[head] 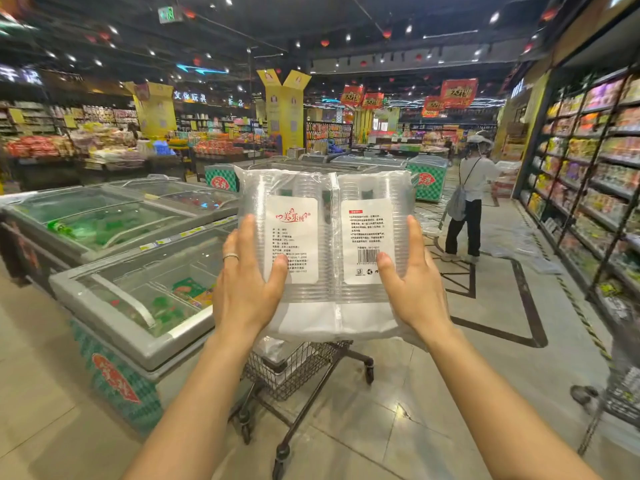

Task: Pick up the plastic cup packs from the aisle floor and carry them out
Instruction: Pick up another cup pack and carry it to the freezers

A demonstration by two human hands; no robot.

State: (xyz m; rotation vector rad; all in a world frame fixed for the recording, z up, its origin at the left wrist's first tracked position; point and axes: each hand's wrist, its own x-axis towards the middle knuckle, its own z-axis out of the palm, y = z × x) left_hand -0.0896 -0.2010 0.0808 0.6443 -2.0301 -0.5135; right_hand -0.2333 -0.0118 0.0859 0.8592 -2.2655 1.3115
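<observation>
OK, left hand: fingers straight, flat against the left edge of the cup packs, thumb on the front label.
Right hand: same on the right edge, thumb on the barcode label; I read both as pressing inward, not curled.
Cup packs: two side by side, held up between the hands, long axis vertical, labels facing me.
Cart: directly below the packs.
Freezers: left of the cart.
Person: farther down the aisle, beside the shelves.
</observation>
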